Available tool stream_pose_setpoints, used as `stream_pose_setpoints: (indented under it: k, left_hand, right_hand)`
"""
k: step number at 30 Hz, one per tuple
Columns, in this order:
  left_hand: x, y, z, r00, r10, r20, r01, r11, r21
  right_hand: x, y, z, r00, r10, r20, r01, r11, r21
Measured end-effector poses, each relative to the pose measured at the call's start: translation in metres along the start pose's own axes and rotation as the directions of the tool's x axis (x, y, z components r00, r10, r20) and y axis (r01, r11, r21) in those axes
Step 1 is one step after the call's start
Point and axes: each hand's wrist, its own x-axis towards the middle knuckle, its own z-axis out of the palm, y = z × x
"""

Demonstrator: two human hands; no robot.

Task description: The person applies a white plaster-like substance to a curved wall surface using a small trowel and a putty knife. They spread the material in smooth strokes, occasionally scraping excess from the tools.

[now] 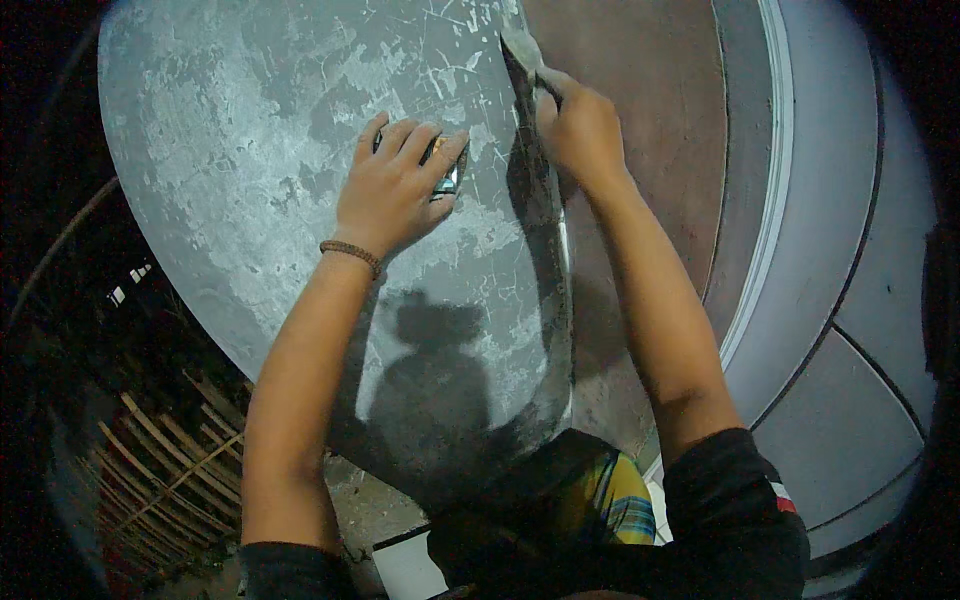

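My right hand grips a putty knife by its handle. The pale, smeared blade lies at the far right edge of a grey wall panel, where it meets a brown surface. Farther left, my left hand rests over the panel with its fingers curled over a small flat thing with a shiny printed side. Most of that thing is under my palm, so its kind does not show. The panel's grey coat is patchy, with white cracks and scraped spots. A braided bracelet circles my left wrist.
The brown wall surface runs along the right, bordered by a white trim strip and grey panels. A bamboo slat fence stands in the dark at lower left. My shadow falls on the panel.
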Motion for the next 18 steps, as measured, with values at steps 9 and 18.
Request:
stream_pose_setpoints:
  k: [9,18]
  left_hand:
    - [0.001,-0.002,0.001,0.999,-0.007,0.04,0.006,1.0,0.012]
    - [-0.001,0.0,0.0,1.0,-0.006,-0.003,0.006,0.999,-0.037]
  right_hand:
    - [0.024,0.002,0.006,1.0,-0.025,0.007,0.026,0.998,-0.05]
    - [0.014,-0.013,-0.012,0.987,0.092,0.13,-0.079,0.992,-0.102]
